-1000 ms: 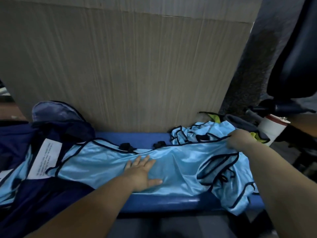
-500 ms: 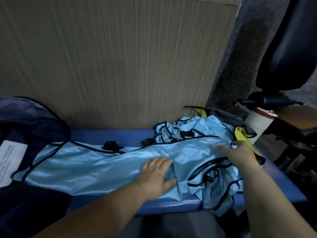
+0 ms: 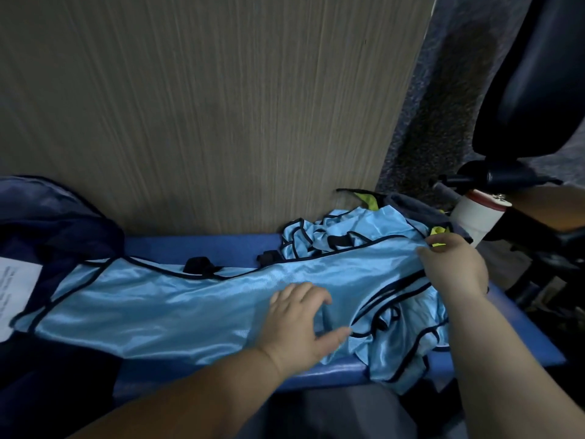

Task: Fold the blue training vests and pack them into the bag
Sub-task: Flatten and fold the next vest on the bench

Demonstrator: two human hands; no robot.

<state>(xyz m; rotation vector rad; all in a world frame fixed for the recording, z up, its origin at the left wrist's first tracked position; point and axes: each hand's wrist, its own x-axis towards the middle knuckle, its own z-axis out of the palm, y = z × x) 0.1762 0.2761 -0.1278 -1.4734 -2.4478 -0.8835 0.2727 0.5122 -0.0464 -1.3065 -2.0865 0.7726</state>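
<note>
**Vest laid out on the bench, both hands set for a fold**

Head view: I have one blue vest (image 3: 158,299) stretched lengthwise along the blue bench (image 3: 196,245), flat so its black trim lines up. My left hand (image 3: 297,324) sits at the bench's front-middle, fingers curled and thumb out, bunching a ridge of the cloth, probably to start the crease. My right hand (image 3: 452,267) is at the bench's right end on the vest's far hem; pinching or only pressing, I cannot tell. Unfolded vests (image 3: 348,229) are heaped at the bench's back right. The navy bag (image 3: 57,223) waits at the bench's left end.
</note>
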